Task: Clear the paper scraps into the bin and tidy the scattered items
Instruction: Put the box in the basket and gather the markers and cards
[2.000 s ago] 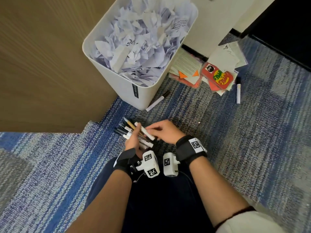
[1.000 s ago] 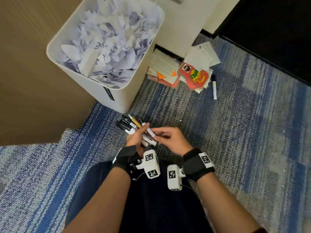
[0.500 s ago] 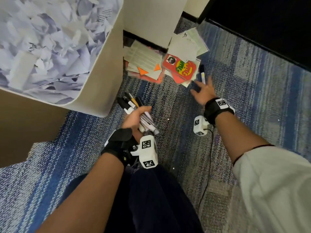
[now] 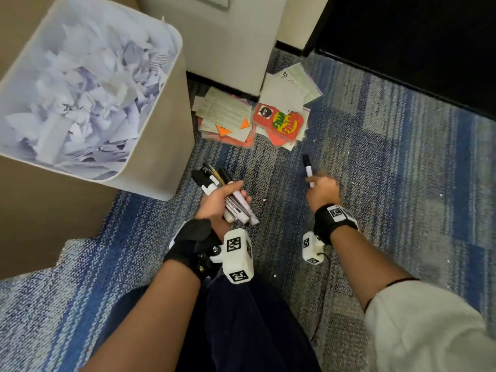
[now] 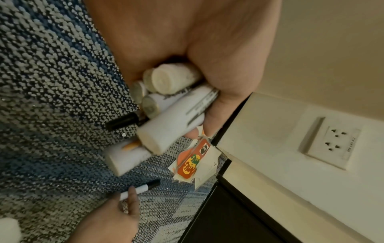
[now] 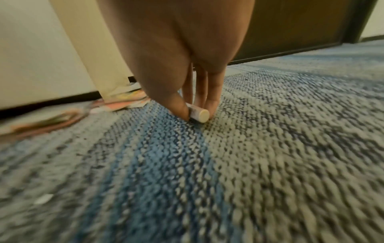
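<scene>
My left hand [image 4: 220,204] grips a bundle of several markers and pens [image 4: 228,194], white barrels with black caps; their butt ends [image 5: 166,78] fill the left wrist view. My right hand [image 4: 320,190] pinches the white end of a single black-capped marker [image 4: 308,167] just above the carpet; its round end [image 6: 200,115] shows between thumb and fingers [image 6: 178,106]. The white bin [image 4: 158,146], full of crumpled paper scraps [image 4: 86,98], stands to the left.
A pile of papers and orange cards [image 4: 255,122] lies against the wall base beyond the hands. A wooden panel [image 4: 40,224] is left of the bin, and a dark door [image 4: 416,44] is at the far right. A wall socket [image 5: 330,141] is nearby. Tiny white specks dot the blue-grey carpet [image 4: 402,183].
My right hand left the bundle, reached right across the carpet to the lone marker and now pinches it. The left hand kept its grip on the bundle.
</scene>
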`<state>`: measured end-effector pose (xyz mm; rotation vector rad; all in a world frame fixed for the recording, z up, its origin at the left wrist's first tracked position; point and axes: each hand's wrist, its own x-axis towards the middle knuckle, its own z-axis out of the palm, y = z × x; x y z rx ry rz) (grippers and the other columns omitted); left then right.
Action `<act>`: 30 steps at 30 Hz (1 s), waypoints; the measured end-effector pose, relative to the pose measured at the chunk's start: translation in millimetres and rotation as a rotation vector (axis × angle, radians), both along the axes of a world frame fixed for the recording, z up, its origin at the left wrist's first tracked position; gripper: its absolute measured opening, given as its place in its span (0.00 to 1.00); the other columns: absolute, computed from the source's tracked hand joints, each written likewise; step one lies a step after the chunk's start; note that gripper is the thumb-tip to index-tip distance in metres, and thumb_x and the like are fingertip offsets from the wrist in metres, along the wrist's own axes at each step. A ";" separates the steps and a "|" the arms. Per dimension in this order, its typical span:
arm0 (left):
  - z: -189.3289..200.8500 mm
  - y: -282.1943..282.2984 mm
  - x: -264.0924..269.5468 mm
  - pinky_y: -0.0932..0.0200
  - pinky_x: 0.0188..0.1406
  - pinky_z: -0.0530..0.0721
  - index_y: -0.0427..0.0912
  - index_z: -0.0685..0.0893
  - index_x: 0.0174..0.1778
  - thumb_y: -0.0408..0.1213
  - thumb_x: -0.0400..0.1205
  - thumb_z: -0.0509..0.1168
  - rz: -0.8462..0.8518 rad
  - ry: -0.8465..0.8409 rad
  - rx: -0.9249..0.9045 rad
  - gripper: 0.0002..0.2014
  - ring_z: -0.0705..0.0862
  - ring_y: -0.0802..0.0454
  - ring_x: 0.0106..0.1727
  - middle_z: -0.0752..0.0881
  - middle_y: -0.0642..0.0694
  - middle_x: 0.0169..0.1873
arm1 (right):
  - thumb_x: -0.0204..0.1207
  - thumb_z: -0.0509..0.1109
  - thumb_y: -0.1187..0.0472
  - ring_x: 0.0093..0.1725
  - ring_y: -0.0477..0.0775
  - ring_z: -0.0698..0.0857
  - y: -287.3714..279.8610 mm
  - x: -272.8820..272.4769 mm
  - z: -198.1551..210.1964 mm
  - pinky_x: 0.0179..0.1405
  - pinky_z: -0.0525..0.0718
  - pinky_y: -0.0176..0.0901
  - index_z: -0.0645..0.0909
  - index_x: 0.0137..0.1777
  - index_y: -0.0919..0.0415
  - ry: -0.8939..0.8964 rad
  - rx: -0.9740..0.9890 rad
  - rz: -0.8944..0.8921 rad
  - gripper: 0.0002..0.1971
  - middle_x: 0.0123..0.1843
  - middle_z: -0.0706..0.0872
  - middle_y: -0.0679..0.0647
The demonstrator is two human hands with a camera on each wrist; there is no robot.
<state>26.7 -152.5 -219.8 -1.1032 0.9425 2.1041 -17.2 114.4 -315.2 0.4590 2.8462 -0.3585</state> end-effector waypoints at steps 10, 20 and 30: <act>102.2 25.2 4.6 0.47 0.45 0.71 0.39 0.91 0.31 0.37 0.74 0.77 -0.019 0.292 -0.282 0.07 0.77 0.44 0.38 0.88 0.45 0.27 | 0.77 0.71 0.75 0.52 0.50 0.88 -61.2 41.3 184.2 0.56 0.87 0.42 0.75 0.74 0.58 0.123 -1.004 0.090 0.26 0.56 0.87 0.54; 286.7 -38.8 -91.9 0.55 0.38 0.83 0.36 0.81 0.47 0.34 0.77 0.73 0.044 0.805 -0.341 0.09 0.84 0.50 0.31 0.82 0.42 0.31 | 0.89 0.54 0.62 0.32 0.47 0.70 -127.9 -30.9 375.7 0.30 0.72 0.39 0.76 0.70 0.57 0.226 -1.202 0.338 0.14 0.41 0.71 0.52; 510.4 -92.0 -153.9 0.44 0.36 0.88 0.34 0.82 0.51 0.40 0.68 0.75 0.215 0.986 -0.443 0.20 0.86 0.42 0.36 0.82 0.36 0.37 | 0.90 0.53 0.58 0.45 0.50 0.79 -236.6 -100.4 604.6 0.46 0.83 0.46 0.75 0.77 0.51 0.490 -1.162 0.507 0.19 0.55 0.84 0.60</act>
